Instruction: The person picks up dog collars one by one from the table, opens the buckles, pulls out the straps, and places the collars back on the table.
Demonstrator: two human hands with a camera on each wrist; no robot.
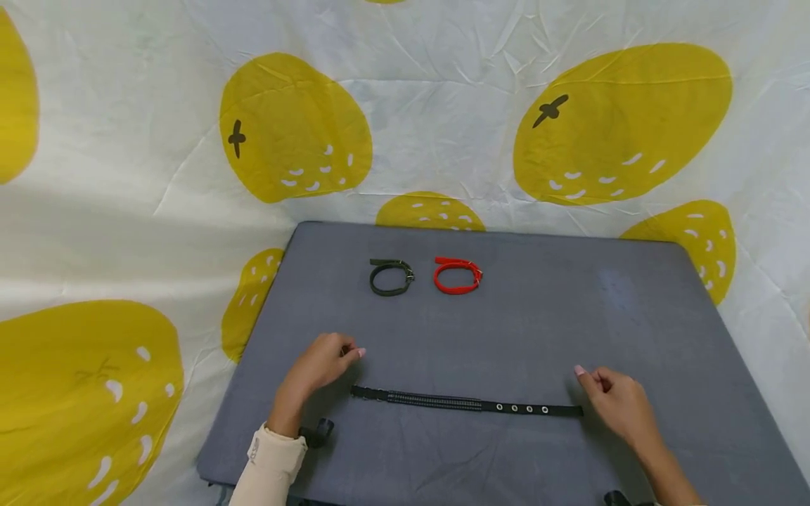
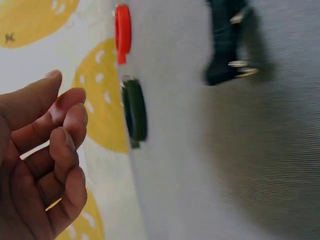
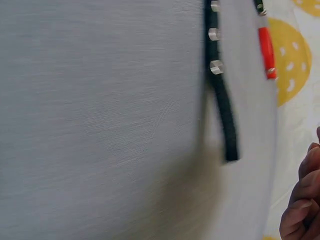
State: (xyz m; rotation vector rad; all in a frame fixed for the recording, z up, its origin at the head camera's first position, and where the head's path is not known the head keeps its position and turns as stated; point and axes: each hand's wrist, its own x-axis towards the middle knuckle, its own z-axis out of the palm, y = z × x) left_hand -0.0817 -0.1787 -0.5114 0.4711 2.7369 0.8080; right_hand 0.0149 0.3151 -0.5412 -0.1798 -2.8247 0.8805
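Observation:
A black collar (image 1: pixel 436 401) lies stretched out on the grey table, with metal eyelets toward its right end and buckle hardware at its left end. My left hand (image 1: pixel 323 362) hovers just beyond the buckle end, fingers loosely bent around nothing; the left wrist view shows the same bare hand (image 2: pixel 50 145) beside the hardware. Near the eyelet end is my right hand (image 1: pixel 616 400), also holding nothing, its fingers relaxed and curled. In the right wrist view the strap's tip (image 3: pixel 230 145) bends slightly up from the table, and only part of that hand (image 3: pixel 305 200) shows.
Farther back on the table (image 1: pixel 538 316) lie a dark green collar (image 1: pixel 375 287) and a red collar (image 1: pixel 457 290), each buckled into a loop, side by side. A white cloth with yellow fruit prints (image 1: pixel 430 126) hangs behind the table and along its left side.

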